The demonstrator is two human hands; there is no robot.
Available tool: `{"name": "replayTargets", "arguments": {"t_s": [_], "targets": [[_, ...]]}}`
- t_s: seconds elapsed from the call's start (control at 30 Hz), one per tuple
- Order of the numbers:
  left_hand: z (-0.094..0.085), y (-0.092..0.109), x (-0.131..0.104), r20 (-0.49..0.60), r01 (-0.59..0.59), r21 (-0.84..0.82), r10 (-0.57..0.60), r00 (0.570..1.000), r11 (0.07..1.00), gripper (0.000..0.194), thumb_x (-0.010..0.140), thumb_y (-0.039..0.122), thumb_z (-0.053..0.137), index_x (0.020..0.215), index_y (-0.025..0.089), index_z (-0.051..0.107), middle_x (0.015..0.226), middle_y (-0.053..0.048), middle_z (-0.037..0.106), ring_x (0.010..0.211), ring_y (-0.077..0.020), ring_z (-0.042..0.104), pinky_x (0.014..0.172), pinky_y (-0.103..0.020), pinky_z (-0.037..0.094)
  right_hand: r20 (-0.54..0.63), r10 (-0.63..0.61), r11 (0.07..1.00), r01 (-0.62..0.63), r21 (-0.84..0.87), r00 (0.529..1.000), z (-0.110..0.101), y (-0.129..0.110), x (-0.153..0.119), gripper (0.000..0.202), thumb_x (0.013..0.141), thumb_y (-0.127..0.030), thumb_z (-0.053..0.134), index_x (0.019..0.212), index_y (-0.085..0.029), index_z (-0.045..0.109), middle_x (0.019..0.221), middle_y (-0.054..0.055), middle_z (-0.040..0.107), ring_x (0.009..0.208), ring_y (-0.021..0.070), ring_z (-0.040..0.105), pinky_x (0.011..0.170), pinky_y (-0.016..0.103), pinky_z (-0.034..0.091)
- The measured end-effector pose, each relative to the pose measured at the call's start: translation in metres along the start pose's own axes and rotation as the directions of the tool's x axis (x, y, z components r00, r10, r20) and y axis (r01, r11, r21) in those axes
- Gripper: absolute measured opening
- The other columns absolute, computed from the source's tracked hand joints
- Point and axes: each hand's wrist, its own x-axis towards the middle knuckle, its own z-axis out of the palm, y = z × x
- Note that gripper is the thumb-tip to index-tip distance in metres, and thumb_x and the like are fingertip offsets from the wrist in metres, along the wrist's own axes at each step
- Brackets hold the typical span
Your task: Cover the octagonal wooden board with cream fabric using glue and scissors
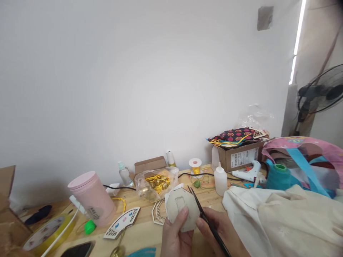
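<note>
In my left hand (177, 233) is a pale, many-sided flat piece (175, 203), with the thumb across its face and the fingers behind. A rectangular outline shows on its surface, and a white layer sticks out past its upper left edge. My right hand (215, 228) is closed around a pair of black tweezers (205, 216). Their slim tips point up and left beside the right edge of the piece, slightly apart. Just behind my left hand a wooden openwork frame (158, 213) lies on the table, partly covered by the piece.
Left are a pink canister (92, 200), a tape roll (46, 235), a phone (77, 250) and a fan-shaped plaque (122, 223). Behind lie a bag of yellow cords (158, 182) and a thread spool (195, 167). Right are a white squeeze bottle (220, 181), a glue gun (248, 173) and pale cloth (289, 217).
</note>
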Motion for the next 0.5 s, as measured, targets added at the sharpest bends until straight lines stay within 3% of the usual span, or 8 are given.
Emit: {"name": "replayTargets", "arguments": {"t_s": [0.2, 0.4, 0.5], "targets": [[-0.0019, -0.0027, -0.0003, 0.001, -0.029, 0.011, 0.029, 1.000, 1.000, 0.056, 0.068, 0.000, 0.056, 0.119, 0.019, 0.042, 0.078, -0.007, 0.069, 0.076, -0.0221, 0.064, 0.064, -0.029, 0.054, 0.010, 0.017, 1.000, -0.017, 0.020, 1.000, 0.0017, 0.0039, 0.0008, 0.033, 0.078, -0.045, 0.042, 0.061, -0.017, 0.045, 0.055, -0.004, 0.034, 0.052, 0.0104, 0.032, 0.046, 0.022, 0.026], [-0.0020, -0.0045, 0.0008, -0.021, 0.010, 0.006, -0.010, 1.000, 1.000, 0.051, 0.067, 0.001, 0.057, 0.115, 0.015, 0.045, 0.078, -0.009, 0.069, 0.071, -0.0214, 0.065, 0.061, -0.028, 0.054, -0.013, 0.049, 0.998, -0.049, -0.026, 0.999, 0.0004, 0.0013, 0.0007, 0.037, 0.076, -0.047, 0.044, 0.055, -0.018, 0.039, 0.052, -0.005, 0.030, 0.049, 0.0089, 0.029, 0.043, 0.021, 0.022], [-0.0003, -0.0021, 0.0000, -0.037, -0.012, 0.005, 0.012, 0.999, 1.000, 0.047, 0.067, 0.001, 0.057, 0.111, 0.015, 0.049, 0.076, -0.008, 0.069, 0.072, -0.0210, 0.065, 0.061, -0.027, 0.054, -0.087, 0.088, 0.996, -0.087, 0.023, 0.992, 0.0014, -0.0051, 0.0002, 0.037, 0.076, -0.049, 0.044, 0.055, -0.018, 0.040, 0.051, -0.005, 0.032, 0.048, 0.0089, 0.031, 0.042, 0.021, 0.024]]}}
